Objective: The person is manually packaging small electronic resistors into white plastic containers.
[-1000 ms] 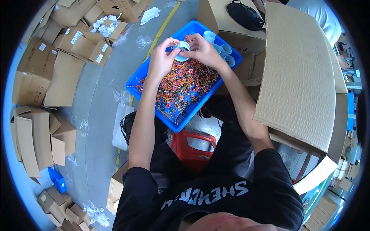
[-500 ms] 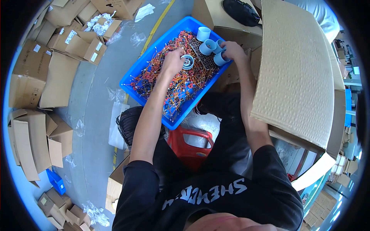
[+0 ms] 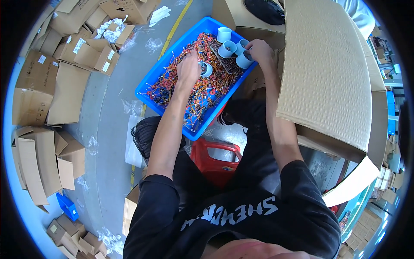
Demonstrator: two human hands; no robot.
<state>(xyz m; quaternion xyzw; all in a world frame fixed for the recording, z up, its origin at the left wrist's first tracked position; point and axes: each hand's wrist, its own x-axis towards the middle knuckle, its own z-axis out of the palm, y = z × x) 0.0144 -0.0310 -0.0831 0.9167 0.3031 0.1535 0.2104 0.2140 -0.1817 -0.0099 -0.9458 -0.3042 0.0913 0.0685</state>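
Observation:
A blue plastic tray [image 3: 157, 69] holds a tangle of orange, red and black wires [image 3: 198, 101] with small white ends. My left hand [image 3: 188, 69] is over the wires with its fingers curled in; what they pinch is hidden. Just right of it, a light blue cup [image 3: 207, 71] lies tilted among the wires, dark bits inside. My right hand [image 3: 260, 51] has bent fingers at the mouth of another light blue cup [image 3: 244, 61] near the tray's right edge. Several similar cups [image 3: 224, 35] stand beside it on a dark, studded-looking sheet [image 3: 226, 64].
A big open carton [image 3: 327, 69] is close on the right, and a black object [image 3: 265, 11] lies at its far side. A red stool [image 3: 213, 159] is between my knees. Cardboard boxes [image 3: 34, 86] and plastic scraps line the floor at left. Another person's pale clothing [image 3: 360, 17] shows at far right.
My left hand has shifted left and away from the middle cup, which now tips more to the left. My right hand stays by the same cup, its fingers slightly higher.

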